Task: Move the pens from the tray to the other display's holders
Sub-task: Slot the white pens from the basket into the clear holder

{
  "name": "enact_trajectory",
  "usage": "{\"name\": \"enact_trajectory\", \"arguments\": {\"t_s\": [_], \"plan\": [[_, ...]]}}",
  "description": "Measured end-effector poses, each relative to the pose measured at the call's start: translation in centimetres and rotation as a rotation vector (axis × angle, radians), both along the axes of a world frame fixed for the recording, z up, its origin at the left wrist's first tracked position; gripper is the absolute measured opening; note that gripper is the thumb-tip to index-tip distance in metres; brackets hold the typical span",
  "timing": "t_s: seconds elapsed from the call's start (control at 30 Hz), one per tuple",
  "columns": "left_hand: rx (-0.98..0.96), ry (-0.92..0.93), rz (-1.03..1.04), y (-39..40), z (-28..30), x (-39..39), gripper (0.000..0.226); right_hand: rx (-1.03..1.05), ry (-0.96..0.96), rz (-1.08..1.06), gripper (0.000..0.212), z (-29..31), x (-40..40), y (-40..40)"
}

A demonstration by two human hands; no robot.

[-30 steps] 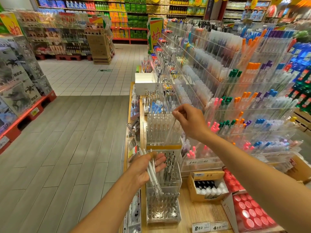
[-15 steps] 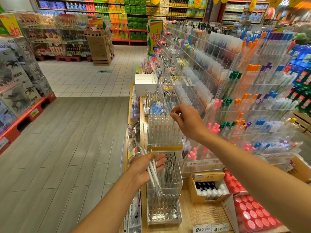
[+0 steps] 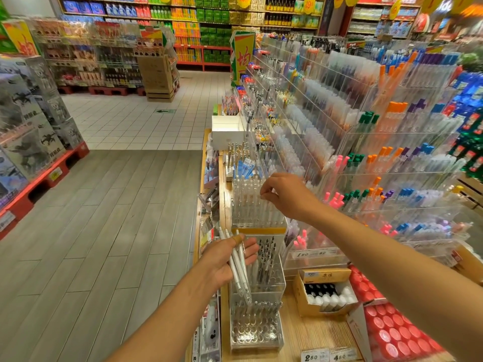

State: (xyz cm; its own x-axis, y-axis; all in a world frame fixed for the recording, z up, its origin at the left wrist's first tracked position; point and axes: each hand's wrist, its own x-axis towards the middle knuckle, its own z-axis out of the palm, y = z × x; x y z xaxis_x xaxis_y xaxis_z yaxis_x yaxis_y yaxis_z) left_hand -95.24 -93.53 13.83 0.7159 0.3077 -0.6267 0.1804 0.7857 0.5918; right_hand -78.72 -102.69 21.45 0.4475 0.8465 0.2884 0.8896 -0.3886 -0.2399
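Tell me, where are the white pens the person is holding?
The white pens are in the left hand, low in the head view, just in front of the clear holder rack.

Left hand curled gripping, right hand raised, fingertips pinched

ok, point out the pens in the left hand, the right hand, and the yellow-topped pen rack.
pens (image 3: 238, 267): head view, mid-barrels.
right hand (image 3: 288, 195): head view, back of hand.
pen rack (image 3: 257, 230): head view, yellow band.
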Motion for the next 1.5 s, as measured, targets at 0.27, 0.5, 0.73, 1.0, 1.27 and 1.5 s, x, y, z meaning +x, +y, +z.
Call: {"name": "enact_trajectory", "arguments": {"t_s": [0.27, 0.5, 0.73, 1.0, 1.27, 1.5], "plan": [[0.009, -0.022, -0.033, 0.0, 0.4, 0.1, 0.015, 0.109, -0.085, 0.017, 0.017, -0.1, -1.2, -0.7], [0.042, -0.148, -0.133, -0.1, 0.8, 0.1, 0.014, -0.099, 0.606, -0.038, 0.019, -3.9, -3.9, -1.2], [0.181, -0.202, -0.205, -1.0, 0.5, -0.1, 0.022, -0.105, 1.022, -0.039, 0.023, -4.0, -4.7, -1.5], [0.075, -0.238, -0.166, -1.0, 0.2, -0.8, 0.026, 0.091, 1.092, -0.142, 0.018, -2.7, -3.4, -1.9], [-0.045, -0.286, -0.189, -0.5, 0.1, -0.8, 0.028, 0.375, 1.595, 0.150, 0.025, -1.3, -1.2, -2.6], [-0.092, -0.159, -0.119, -0.1, -0.6, -0.3, 0.016, 0.583, 0.946, 0.026, 0.003, 0.4, -0.6, -1.6]]}}
